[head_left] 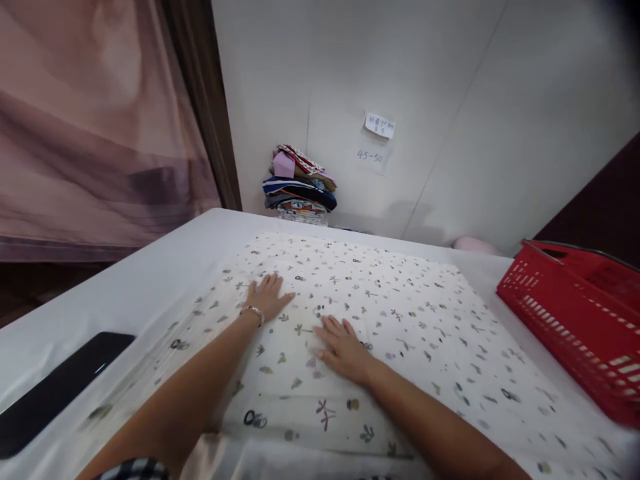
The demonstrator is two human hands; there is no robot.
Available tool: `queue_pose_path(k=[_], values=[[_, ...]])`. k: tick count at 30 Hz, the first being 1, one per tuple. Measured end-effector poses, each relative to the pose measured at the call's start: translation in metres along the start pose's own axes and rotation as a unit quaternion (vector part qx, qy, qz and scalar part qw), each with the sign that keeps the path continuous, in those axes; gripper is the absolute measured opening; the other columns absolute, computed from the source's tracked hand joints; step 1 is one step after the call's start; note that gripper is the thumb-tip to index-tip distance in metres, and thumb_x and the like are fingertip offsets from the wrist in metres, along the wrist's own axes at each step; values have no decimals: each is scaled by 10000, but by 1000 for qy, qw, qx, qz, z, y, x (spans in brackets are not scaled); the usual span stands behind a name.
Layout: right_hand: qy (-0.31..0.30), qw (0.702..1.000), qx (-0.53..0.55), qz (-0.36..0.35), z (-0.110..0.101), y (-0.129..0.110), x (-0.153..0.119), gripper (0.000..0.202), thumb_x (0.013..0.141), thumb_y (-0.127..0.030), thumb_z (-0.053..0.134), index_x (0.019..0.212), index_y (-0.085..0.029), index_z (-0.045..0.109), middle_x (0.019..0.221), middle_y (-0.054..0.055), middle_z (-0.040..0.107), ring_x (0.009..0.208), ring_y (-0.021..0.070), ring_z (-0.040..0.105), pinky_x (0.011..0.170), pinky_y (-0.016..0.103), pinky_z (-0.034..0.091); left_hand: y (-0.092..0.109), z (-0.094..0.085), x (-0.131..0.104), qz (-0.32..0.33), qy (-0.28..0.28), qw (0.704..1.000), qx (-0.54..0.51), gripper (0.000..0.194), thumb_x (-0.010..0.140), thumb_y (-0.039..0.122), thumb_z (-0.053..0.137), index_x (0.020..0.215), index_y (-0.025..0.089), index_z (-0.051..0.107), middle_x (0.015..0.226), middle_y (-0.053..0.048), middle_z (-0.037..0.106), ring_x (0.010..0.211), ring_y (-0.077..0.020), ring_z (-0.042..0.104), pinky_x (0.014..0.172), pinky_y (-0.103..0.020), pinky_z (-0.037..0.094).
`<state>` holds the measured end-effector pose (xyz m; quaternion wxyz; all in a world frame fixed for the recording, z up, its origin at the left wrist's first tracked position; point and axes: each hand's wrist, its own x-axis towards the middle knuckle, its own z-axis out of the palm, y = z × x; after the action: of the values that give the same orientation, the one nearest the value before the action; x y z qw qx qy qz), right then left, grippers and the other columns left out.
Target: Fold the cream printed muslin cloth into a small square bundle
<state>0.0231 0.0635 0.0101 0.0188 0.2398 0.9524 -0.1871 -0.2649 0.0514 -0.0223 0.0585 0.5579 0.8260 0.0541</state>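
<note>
A white cloth (400,307) printed with small plants and figures lies spread over a white-covered table. My left hand (267,297) rests flat on it, left of the middle, fingers apart, with a bracelet at the wrist. Nearer to me and further right, my right hand (344,348) also presses on the cloth, its fingers stretched toward the left. Neither hand holds anything. Some creases run along the cloth's left side and near edge.
On the left of the table (165,257) lies a black phone-like slab (60,387). A red plastic basket (575,320) stands at the right edge. Folded clothes (300,183) are stacked by the back wall, beneath paper notes (380,125). A pink curtain (90,133) hangs at the left.
</note>
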Motion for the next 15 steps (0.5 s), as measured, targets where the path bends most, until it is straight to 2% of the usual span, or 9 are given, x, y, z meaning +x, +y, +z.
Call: queue_pose_path(k=[4,6,11,13,15], values=[[54,993,-32,103,-3,21,3,732,902,-616,151,1464,-154,239,1540,88,62,1413,259,7,1120,481,21,0,-1,-1,5,5,1000,-5,830,808,709,193,1451,189,268,1534,-62,134,1408,-304,78,1116,-536,78],[55,989,-42,132,0,29,3,756,896,-626,126,1468,-141,224,1538,94,70,1413,259,10,1119,475,22,1,-3,-3,5,5,1000,-6,821,810,703,203,1448,192,276,1532,-61,144,1407,-308,85,1116,-539,82],[52,990,-34,129,1,33,5,785,882,-647,127,1468,-132,221,1539,103,68,1413,254,9,1117,457,1,10,-15,-2,-6,-9,1000,-13,765,829,657,251,1436,195,298,1528,-73,174,1406,-289,110,1115,-531,96],[43,990,-14,132,-5,32,3,764,886,-640,147,1463,-147,238,1540,99,84,1414,246,22,1117,449,11,8,-24,-1,-18,-15,999,-32,687,861,583,258,1424,194,317,1520,-80,208,1398,-267,165,1111,-498,157],[38,989,8,140,-12,31,-2,745,888,-634,167,1459,-162,246,1543,93,88,1414,239,25,1117,447,27,-1,-36,-5,-40,-1,998,-54,639,879,518,266,1412,171,332,1511,-93,239,1385,-245,218,1097,-438,233]])
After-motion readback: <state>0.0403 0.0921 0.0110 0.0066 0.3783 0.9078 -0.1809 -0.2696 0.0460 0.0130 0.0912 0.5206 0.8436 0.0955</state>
